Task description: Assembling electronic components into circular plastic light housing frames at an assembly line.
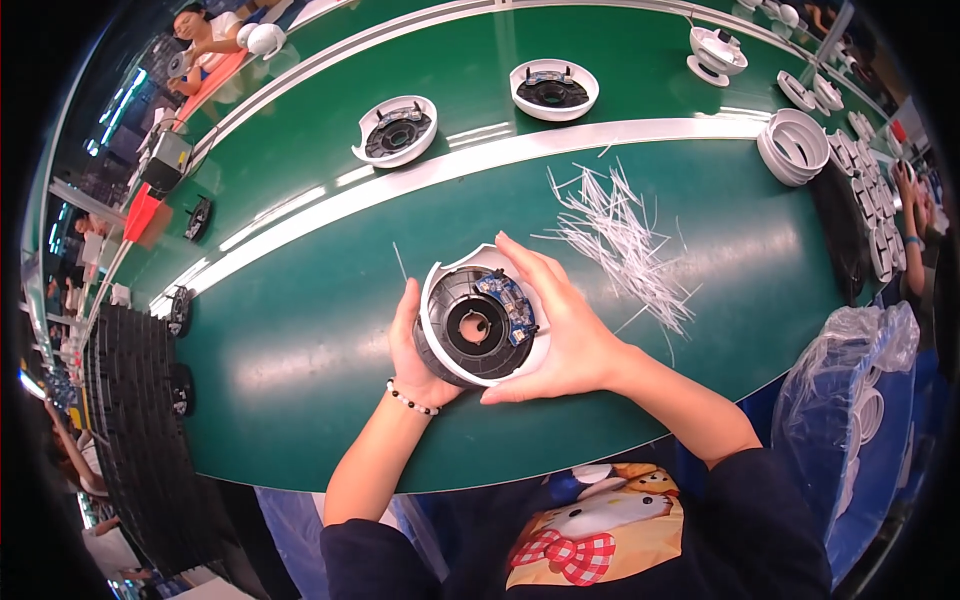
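The left hand (403, 350) cups the near left side of a white-rimmed black housing (455, 355), while the right hand (575, 330) spreads from its upper rim to its lower edge. Both are curved only as far as its width allows, so the part sits firmly between them, over the green bench (310, 400). Its open face is up, probably to leave the blue circuit board (512, 305) visible and unpressed.

Just beyond the grip to the left lies one white strip (401, 262); ahead and right is a loose pile of strips (625, 240) (likely put there to be within reach). Farther right stand white rings (795, 148), stacked perhaps to save room. Farther ahead, two similar units (398, 135) (553, 93) rest open side up. No label or lettering is readable on the housing or those units.
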The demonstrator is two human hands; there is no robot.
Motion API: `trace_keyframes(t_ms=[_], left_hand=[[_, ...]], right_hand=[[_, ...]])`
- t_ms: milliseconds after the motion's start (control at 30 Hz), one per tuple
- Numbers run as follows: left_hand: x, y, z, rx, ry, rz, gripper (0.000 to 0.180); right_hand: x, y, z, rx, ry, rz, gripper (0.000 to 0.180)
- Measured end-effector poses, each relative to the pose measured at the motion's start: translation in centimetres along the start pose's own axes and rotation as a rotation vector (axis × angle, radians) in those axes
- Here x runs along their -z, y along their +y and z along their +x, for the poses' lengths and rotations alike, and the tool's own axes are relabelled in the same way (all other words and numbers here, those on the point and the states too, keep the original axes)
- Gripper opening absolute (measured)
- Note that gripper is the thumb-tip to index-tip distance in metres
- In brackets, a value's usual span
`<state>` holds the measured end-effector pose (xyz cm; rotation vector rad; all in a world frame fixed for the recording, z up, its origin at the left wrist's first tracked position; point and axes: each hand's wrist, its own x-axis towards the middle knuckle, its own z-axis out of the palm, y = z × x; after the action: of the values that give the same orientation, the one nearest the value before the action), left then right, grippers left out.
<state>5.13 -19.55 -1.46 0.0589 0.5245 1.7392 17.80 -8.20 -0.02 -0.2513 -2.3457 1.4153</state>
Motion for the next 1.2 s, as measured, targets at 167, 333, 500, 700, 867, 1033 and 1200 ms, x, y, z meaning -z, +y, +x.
trace_keyframes(t_ms=[167,333,500,700,867,1033,1200], left_hand=[[0.5,-0.4,0.0,-0.059,0.018,0.036,0.049],[0.3,-0.6,0.0,-0.063,0.07,0.102,0.06],[0.4,-0.6,0.0,-0.03,0.007,0.081,0.062],[0.9,-1.0,0.2,-0.084,0.025,0.046,0.054],[0.5,-1.0,0.1,-0.058,0.092,0.063,0.056],[1.8,-0.8,-0.1,-0.026,0.009,0.096,0.081],[2.6,-0.9,-0.2,-0.099,0.02,0.151,0.071]], right_hand=[[-0.4,-0.3,-0.3,0.134,0.027,-0.086,0.108],[-1.2,0.5,-0.2,0.238,0.049,-0.204,0.105],[0.9,0.4,0.3,0.16,-0.043,-0.063,0.11],[0.0,0.3,0.1,0.176,-0.008,-0.141,0.104],[-1.0,0.4,-0.1,0.218,0.033,-0.307,0.104],[-0.2,0.5,0.2,0.182,-0.02,-0.266,0.106],[-1.4,1.3,0.2,0.209,0.046,-0.232,0.108]])
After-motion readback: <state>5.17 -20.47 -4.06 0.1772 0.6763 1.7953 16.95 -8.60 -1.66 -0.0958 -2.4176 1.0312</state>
